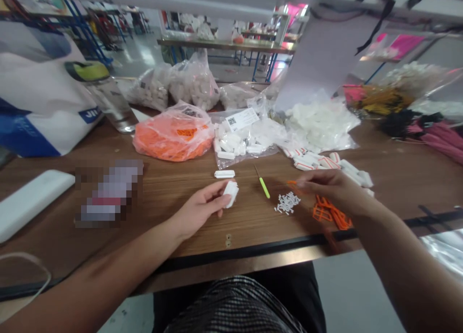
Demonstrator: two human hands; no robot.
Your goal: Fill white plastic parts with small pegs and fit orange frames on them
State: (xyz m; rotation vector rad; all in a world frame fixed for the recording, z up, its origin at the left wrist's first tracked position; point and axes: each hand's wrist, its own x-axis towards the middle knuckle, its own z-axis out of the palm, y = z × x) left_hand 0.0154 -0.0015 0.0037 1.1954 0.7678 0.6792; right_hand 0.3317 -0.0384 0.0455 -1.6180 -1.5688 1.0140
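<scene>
My left hand is closed around a small white plastic casing above the table. My right hand pinches a thin orange plastic piece, whose shape is partly hidden by the fingers. Below it lie more orange plastic frames in a loose heap. A pile of tiny white pins sits between my hands. Beside that pile rests a pick tool with a lime-green handle and a thin metal shaft. Another white casing lies just beyond my left hand.
White pieces with orange edging lie at right. Behind are a bag of orange parts, a bag of white casings and a bag of whitish parts. A water bottle and long white case stand left.
</scene>
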